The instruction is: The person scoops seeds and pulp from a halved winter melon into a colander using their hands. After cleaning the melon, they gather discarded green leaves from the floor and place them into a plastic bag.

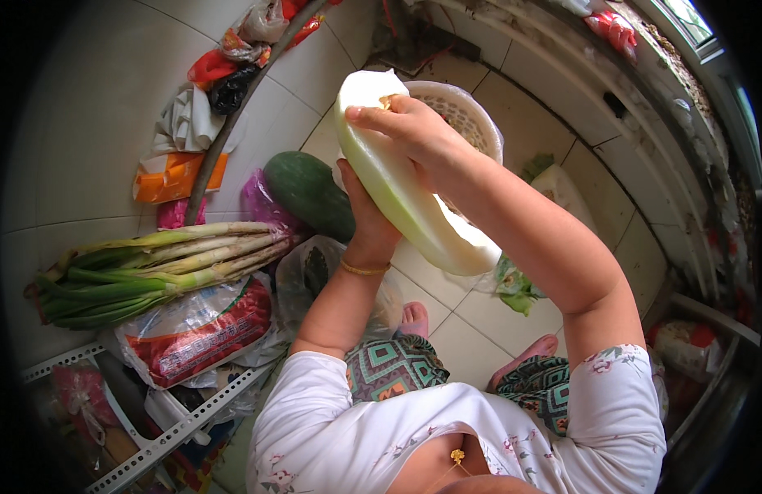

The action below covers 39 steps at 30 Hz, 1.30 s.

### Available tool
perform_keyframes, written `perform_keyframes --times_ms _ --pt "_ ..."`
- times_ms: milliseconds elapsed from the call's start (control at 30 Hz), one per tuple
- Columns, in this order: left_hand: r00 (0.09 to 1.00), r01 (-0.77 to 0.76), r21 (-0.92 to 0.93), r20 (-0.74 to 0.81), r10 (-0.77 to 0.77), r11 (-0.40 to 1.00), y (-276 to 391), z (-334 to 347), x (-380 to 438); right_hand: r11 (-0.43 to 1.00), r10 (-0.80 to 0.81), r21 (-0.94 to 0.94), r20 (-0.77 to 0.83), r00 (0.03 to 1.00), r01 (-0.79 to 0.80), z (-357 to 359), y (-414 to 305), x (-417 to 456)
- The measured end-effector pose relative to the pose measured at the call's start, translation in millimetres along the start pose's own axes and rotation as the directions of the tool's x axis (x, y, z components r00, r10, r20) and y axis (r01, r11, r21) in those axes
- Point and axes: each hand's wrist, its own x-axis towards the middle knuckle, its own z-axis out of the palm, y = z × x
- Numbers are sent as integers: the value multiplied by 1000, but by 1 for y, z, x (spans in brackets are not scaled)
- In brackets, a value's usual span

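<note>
A long, pale green piece of melon or gourd (393,185) with white flesh is raised in front of me, tilted from upper left to lower right. My left hand (370,213) supports its outer rind from the left and below. My right hand (412,129) grips the upper part, with the thumb over the rim and the fingers at the hollow inner side, where some yellowish pulp (387,102) shows. Behind the piece stands a white plastic basket (493,117), partly hidden, with scraps inside.
Left lie a dark green melon (307,191), leeks or large scallions (171,272), a red-and-white sack (202,333) and a perforated metal rack (177,432). At right, a pale cut vegetable (560,191) and green leaves (517,290) rest on the tiled floor. Plastic bags (189,117) hang behind a pole.
</note>
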Motion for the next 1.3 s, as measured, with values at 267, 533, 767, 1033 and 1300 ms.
perform_keyframes --times_ms 267,533,767,1033,1300 --pt "994 10 109 -111 3 994 -1 8 4 993 -14 116 -8 1000 14 -4 14 20" --pt "998 4 -53 -63 -8 999 0 2 4 991 -21 133 -61 998 29 -1 18 19" --pt "995 23 -48 -100 -28 999 2 4 3 990 -61 125 -73 995 70 -6 22 21" --pt "998 22 66 -59 -18 998 4 4 4 868 -408 -391 -208 889 307 -11 37 25" --pt "999 29 -24 -28 -30 999 -1 -13 3 967 79 253 -160 984 -37 2 0 -6"
